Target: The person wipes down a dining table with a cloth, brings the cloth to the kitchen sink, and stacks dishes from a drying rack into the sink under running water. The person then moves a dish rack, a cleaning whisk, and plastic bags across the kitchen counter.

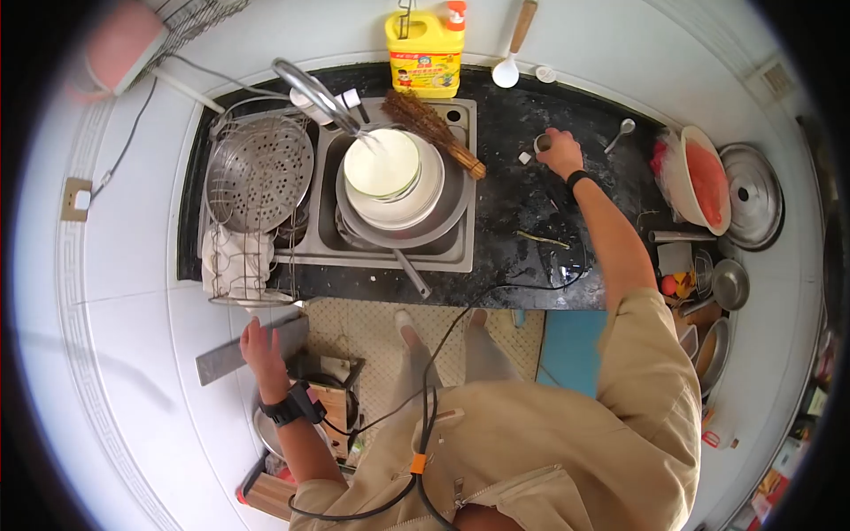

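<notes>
In the head view, our right hand (561,154) has its fingers curled around the side of a small round container (543,142), on or just above the dark counter (505,210); we cannot tell whether its base touches. That side grip probably leaves the mouth uncovered and helps keep it upright. Our left hand (263,350) is open and holds nothing, its fingers spread near the wire rack (252,299), perhaps simply out of the way.

Just beside the container, towards our body, lies a small white piece (524,158). A spoon (626,126) rests to the right of our right hand. To its left, a straw brush (434,133) lies across the sink's edge, likely so its handle stays within reach. Farther left, stacked bowls (382,165) sit in a metal pan (456,199) inside the sink (467,246), beneath the faucet (314,91); water falls into the top bowl, and the pan probably catches the overflow.

The container looks short, with a pale round rim and a darker, greyish inside. Our fingers hide part of its wall, and it is too small to tell what, if anything, it holds.
</notes>
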Demonstrator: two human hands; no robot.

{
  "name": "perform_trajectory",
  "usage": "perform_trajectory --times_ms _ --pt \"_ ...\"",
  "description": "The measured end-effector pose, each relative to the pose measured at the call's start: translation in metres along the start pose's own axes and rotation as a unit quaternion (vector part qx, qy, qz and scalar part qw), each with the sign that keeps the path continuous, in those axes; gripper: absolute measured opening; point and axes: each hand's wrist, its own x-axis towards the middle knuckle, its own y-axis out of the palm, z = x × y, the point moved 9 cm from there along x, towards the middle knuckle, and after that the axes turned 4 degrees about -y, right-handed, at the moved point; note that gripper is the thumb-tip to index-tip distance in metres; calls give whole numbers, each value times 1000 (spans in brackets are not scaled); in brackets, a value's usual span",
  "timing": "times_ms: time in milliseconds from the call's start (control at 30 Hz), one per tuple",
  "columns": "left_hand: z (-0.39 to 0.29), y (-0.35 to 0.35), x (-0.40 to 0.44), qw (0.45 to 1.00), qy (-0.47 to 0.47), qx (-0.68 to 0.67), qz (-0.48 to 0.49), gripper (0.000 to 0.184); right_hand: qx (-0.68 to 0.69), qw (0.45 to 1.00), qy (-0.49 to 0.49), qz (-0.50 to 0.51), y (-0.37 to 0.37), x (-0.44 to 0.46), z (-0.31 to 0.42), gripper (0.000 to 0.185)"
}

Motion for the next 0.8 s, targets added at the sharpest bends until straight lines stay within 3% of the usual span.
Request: perform_trajectory --times_ms 67,133,167,233,267,333,367,433,467,533,600,667,700,733,800 --pt "-5 10 -17 990 -52 -90 -95 42 -20 999 -46 -11 -11 -15 25 64" --pt "0 17 -17 989 -61 -99 -90 43 57 987 -150 0 -19 -45 75 65" --pt "1 22 -13 990 -53 -103 -79 43 51 987 -154 4 -22 -57 91 65" --pt "-4 39 -13 990 -47 -119 -65 44 72 958 -255 111 -7 -86 144 65" --pt "-2 41 -10 989 -52 -121 -67 44 69 957 -257 115 -5 -97 161 65" --pt "-5 48 -3 991 -27 -121 -52 42 -9 934 -345 99 1 -120 207 45" --pt "-5 49 -2 992 -22 -115 -55 39 -12 932 -347 102 14 -126 224 45" --pt "-10 43 -4 991 -6 -111 -73 38 -251 900 -357 -19 31 -134 253 22" --pt "-15 37 -6 991 14 -104 -88 37 -253 897 -362 -16 32 -139 257 22" --pt "-28 28 -10 989 31 -90 -117 37 -316 846 -405 -141 4 -157 283 10" --pt "-40 18 -12 986 66 -78 -131 40 -313 854 -402 -106 -20 -153 290 14" --pt "-48 16 -13 984 81 -91 -131 40 -189 925 -328 -44 -51 -137 287 24" --pt "-52 15 -13 982 97 -97 -131 41 -59 948 -313 -25 -62 -129 285 44" --pt "-51 16 -10 981 97 -102 -130 41 -63 947 -315 -28 -63 -120 288 44" --pt "-59 25 -6 979 139 -100 -108 40 155 921 -357 13 -65 -108 302 65"
